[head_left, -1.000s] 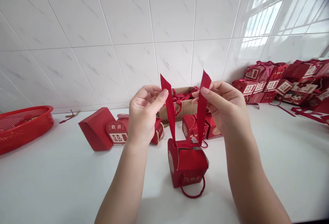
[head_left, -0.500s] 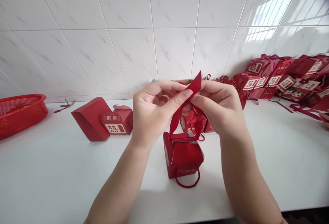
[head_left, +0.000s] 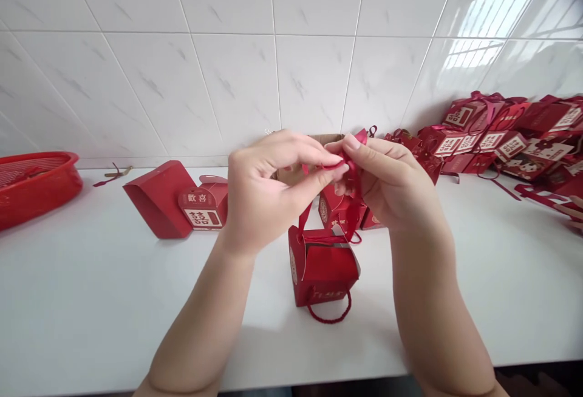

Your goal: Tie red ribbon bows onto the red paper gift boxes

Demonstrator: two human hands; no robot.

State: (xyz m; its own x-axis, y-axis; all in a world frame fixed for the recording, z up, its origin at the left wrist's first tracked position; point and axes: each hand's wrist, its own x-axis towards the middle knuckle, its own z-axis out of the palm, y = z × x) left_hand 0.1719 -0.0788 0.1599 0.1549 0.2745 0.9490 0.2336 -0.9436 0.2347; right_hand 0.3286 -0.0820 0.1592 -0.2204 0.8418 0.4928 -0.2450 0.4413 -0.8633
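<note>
A small red gift box (head_left: 325, 269) with a twisted cord handle hanging at its front stands on the white table. Red ribbon (head_left: 353, 215) runs up from both sides of its top into my hands. My left hand (head_left: 277, 187) pinches a part of the ribbon between thumb and fingertips, above the box's left side. Just to its right, my right hand (head_left: 387, 172) grips the ribbon with thumb and forefinger, a ribbon end poking up there. Where the strands cross is partly hidden by my fingers.
On the white table (head_left: 113, 300), a red basket (head_left: 40, 196) stands far left, a red box (head_left: 161, 200) and a printed box (head_left: 203, 203) nearer. Stacked red boxes (head_left: 478, 136) fill the back right. More boxes (head_left: 337, 209) sit behind my hands. Someone's fingers (head_left: 574, 212) show far right.
My left hand has let the upright ribbon end go from under its thumb and now pinches ribbon lower. My right thumb has risen onto the ribbon. The view has shifted slightly.
</note>
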